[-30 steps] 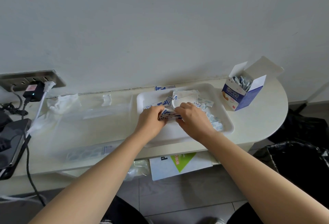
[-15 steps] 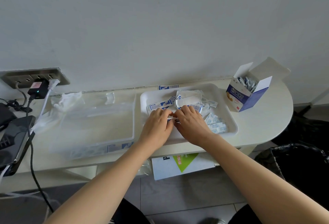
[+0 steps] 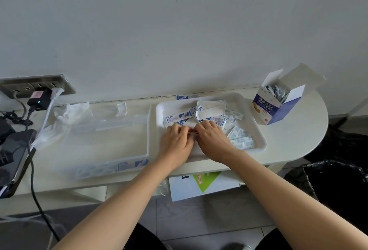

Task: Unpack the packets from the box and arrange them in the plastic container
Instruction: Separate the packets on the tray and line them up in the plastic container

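Observation:
An open blue-and-white box (image 3: 276,108) with several packets sticking out stands at the right end of the shelf. A white tray (image 3: 256,130) holds several loose blue-and-white packets (image 3: 217,113). Over the tray's front half, my left hand (image 3: 176,143) and my right hand (image 3: 214,139) meet, fingers curled, pinching a small stack of packets (image 3: 194,133) between them. A clear plastic container (image 3: 111,130) lies left of the tray, with a few packets along its front wall.
A wall socket (image 3: 37,85) with plugs and cables, and a dark device (image 3: 12,160), sit at the far left. Crumpled clear wrap (image 3: 69,111) lies behind the container. A black bin bag (image 3: 336,182) stands to the right below the shelf.
The view shifted slightly. Both hands stayed together over the tray, moving a little toward its back while still handling the packets.

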`<action>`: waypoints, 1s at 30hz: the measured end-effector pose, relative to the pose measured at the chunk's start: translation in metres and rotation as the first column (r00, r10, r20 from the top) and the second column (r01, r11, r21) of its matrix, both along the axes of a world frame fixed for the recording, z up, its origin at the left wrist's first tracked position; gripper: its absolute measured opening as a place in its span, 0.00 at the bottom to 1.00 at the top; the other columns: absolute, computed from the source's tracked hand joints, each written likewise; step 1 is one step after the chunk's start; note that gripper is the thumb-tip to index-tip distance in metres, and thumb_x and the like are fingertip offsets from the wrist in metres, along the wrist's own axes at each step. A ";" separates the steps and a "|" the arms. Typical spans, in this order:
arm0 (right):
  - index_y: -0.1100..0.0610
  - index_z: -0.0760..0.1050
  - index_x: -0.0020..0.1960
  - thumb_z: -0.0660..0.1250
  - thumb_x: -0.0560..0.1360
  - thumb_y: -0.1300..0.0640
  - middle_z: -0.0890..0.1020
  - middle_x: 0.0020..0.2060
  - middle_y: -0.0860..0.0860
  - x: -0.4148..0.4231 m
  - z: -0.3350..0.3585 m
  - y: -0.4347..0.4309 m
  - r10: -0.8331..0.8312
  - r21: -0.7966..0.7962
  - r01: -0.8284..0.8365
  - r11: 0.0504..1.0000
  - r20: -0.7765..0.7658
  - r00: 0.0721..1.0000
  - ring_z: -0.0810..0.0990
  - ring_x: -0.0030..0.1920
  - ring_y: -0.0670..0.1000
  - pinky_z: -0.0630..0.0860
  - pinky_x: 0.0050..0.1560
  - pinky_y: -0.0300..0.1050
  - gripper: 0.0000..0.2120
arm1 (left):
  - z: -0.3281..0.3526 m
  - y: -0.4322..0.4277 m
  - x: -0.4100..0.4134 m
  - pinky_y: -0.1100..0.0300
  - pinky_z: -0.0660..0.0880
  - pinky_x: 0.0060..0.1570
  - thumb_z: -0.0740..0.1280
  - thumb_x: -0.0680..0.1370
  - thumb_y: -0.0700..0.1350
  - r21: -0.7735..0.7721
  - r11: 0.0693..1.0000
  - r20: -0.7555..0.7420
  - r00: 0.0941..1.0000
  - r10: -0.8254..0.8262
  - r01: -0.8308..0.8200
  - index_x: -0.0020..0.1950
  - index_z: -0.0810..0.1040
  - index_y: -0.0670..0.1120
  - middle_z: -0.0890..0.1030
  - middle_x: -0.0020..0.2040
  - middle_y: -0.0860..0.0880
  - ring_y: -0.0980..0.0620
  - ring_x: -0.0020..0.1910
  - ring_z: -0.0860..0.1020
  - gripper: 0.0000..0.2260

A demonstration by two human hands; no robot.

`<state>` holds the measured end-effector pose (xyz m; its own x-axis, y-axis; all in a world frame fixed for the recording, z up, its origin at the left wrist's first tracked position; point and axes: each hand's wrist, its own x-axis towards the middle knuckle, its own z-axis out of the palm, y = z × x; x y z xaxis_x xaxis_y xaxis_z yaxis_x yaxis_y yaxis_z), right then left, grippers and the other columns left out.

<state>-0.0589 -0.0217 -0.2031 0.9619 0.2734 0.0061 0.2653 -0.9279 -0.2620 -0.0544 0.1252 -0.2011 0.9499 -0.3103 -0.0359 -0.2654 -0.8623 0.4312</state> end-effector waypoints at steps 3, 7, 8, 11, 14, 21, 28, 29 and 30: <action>0.60 0.71 0.59 0.58 0.80 0.57 0.73 0.55 0.57 0.001 0.001 0.004 0.002 0.061 -0.001 0.998 -0.013 1.000 0.68 0.55 0.58 0.66 0.55 0.48 0.11 | -0.001 -0.001 -0.001 0.55 0.65 0.61 0.60 0.78 0.45 0.129 0.992 0.021 1.000 -0.009 0.006 0.67 0.67 0.45 0.67 0.63 0.44 0.44 0.63 0.66 0.18; 0.57 0.71 0.59 0.63 0.77 0.51 0.73 0.55 0.54 0.001 0.007 0.001 -0.030 0.059 0.033 0.998 -0.056 0.998 0.68 0.56 0.56 0.67 0.55 0.48 0.14 | 0.001 0.004 -0.002 0.57 0.65 0.56 0.62 0.77 0.41 0.150 0.988 0.068 0.998 0.018 -0.028 0.63 0.70 0.43 0.68 0.60 0.43 0.43 0.60 0.68 0.15; 0.55 0.71 0.59 0.64 0.75 0.50 0.73 0.55 0.53 0.002 0.011 -0.002 -0.046 0.026 0.048 0.999 -0.064 0.997 0.68 0.57 0.56 0.67 0.55 0.48 0.15 | 0.003 0.005 -0.003 0.57 0.66 0.54 0.62 0.76 0.40 0.127 0.992 0.068 0.997 0.020 -0.029 0.61 0.71 0.43 0.68 0.59 0.44 0.44 0.58 0.68 0.13; 0.56 0.72 0.60 0.67 0.72 0.51 0.72 0.54 0.53 0.003 0.018 -0.013 -0.138 0.053 0.146 0.988 -0.132 0.982 0.73 0.54 0.55 0.70 0.49 0.46 0.18 | 0.008 0.008 -0.005 0.58 0.67 0.47 0.64 0.76 0.40 0.090 0.994 0.097 0.994 0.047 -0.056 0.59 0.74 0.44 0.69 0.56 0.45 0.45 0.53 0.72 0.12; 0.57 0.74 0.55 0.67 0.71 0.57 0.73 0.52 0.55 0.002 0.017 -0.013 -0.153 0.142 0.179 0.974 -0.179 0.972 0.76 0.49 0.57 0.68 0.44 0.44 0.13 | 0.011 0.008 -0.006 0.57 0.68 0.43 0.64 0.76 0.40 0.058 0.995 0.089 0.994 0.071 -0.077 0.57 0.75 0.45 0.69 0.54 0.46 0.44 0.47 0.75 0.11; 0.57 0.78 0.50 0.66 0.71 0.63 0.74 0.47 0.53 0.006 0.018 -0.008 -0.130 0.279 0.176 0.944 -0.174 0.976 0.74 0.42 0.53 0.73 0.47 0.45 0.08 | 0.008 0.004 -0.007 0.57 0.70 0.47 0.65 0.76 0.40 -0.011 0.998 0.032 0.997 0.064 -0.063 0.57 0.75 0.43 0.70 0.54 0.45 0.44 0.47 0.76 0.10; 0.58 0.79 0.46 0.67 0.71 0.63 0.80 0.44 0.53 0.005 0.016 -0.014 -0.062 0.316 0.115 0.942 -0.173 0.983 0.74 0.41 0.50 0.67 0.41 0.40 0.04 | 0.008 0.003 -0.005 0.60 0.66 0.45 0.62 0.77 0.39 -0.024 0.998 0.005 0.999 0.053 -0.053 0.56 0.76 0.43 0.74 0.54 0.43 0.43 0.50 0.76 0.09; 0.57 0.80 0.45 0.68 0.72 0.62 0.80 0.42 0.52 0.005 0.019 -0.016 -0.049 0.324 0.097 0.941 -0.153 0.987 0.72 0.38 0.48 0.66 0.39 0.39 0.04 | 0.012 0.003 -0.005 0.59 0.66 0.44 0.61 0.77 0.38 -0.014 0.999 0.024 0.999 0.047 -0.047 0.55 0.76 0.42 0.75 0.53 0.43 0.43 0.49 0.76 0.09; 0.57 0.80 0.44 0.68 0.72 0.62 0.79 0.39 0.50 0.004 0.024 -0.017 -0.040 0.334 0.079 0.939 -0.122 0.992 0.71 0.35 0.46 0.66 0.38 0.36 0.03 | 0.018 0.003 -0.006 0.58 0.67 0.44 0.60 0.77 0.38 -0.008 1.000 0.054 0.998 0.030 -0.030 0.55 0.76 0.43 0.76 0.51 0.43 0.42 0.49 0.76 0.08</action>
